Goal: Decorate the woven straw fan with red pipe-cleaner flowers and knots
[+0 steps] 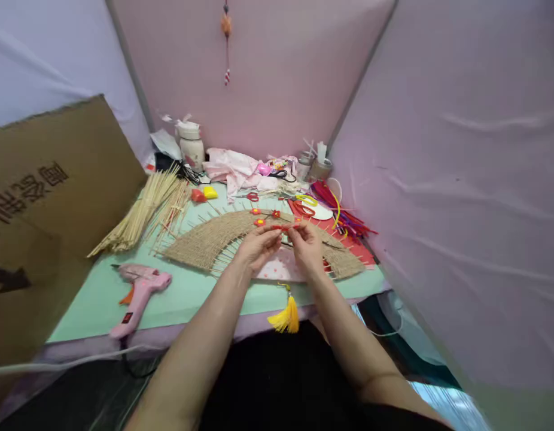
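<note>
My left hand [259, 246] and my right hand [306, 242] meet over a woven, burlap-coloured fan [203, 239]. Pinched between the fingertips of both is a short red strip [284, 227]; its exact kind is too small to make out. Thin sticks poke out around the fan's rim. Small red flowers with yellow centres [259, 222] sit on its upper middle, just beyond my fingers. Below my hands lies the fan's pale pink patterned lower part [281, 266], partly hidden by them. A yellow tassel [286, 316] hangs at the table's front edge.
A pink glue gun [140, 293] lies at left front, near a bundle of sticks [140, 209] and a cardboard sheet [57, 209]. Behind the fan are scissors [306, 208], a white bottle [191, 146] and pink cloth [234, 167]. Red and purple fuzzy stems [344, 209] lie right.
</note>
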A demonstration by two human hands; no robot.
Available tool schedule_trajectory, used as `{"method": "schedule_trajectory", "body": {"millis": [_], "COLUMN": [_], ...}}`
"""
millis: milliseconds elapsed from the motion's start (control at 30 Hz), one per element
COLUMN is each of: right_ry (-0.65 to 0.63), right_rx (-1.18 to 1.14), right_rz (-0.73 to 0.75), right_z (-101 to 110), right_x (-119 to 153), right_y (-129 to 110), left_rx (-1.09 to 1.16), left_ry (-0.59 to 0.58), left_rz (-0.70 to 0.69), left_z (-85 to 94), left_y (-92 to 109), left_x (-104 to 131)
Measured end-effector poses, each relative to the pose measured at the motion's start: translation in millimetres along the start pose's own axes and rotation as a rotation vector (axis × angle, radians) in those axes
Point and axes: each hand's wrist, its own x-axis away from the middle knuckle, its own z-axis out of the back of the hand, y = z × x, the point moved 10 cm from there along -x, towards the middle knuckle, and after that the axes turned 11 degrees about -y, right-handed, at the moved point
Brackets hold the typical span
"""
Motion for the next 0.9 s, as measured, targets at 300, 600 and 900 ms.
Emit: {"method": "schedule_trajectory", "body": {"millis": [300, 600, 900], "right_ry": [-0.046, -0.1, -0.181], "right_rx": [0.117, 0.721, 0.885], "right_rz": [-0.032, 0.337, 0.311], "right_z": [0.2, -20.5, -30.8], "right_x": [0.8, 11.3, 9.4], "right_y": [-0.7, -56.1, -58.3], "left_rx": [-0.022, -0.212, -0.855], "left_ry": [0.028, 0.121, 0.205], "left_rz": [-0.008, -0.172, -0.365], "left_z": [3.4, 8.0, 0.3], "left_y": [0.4, 12.8, 34.9], "left_x": [1.8, 4.4, 12.2]}}
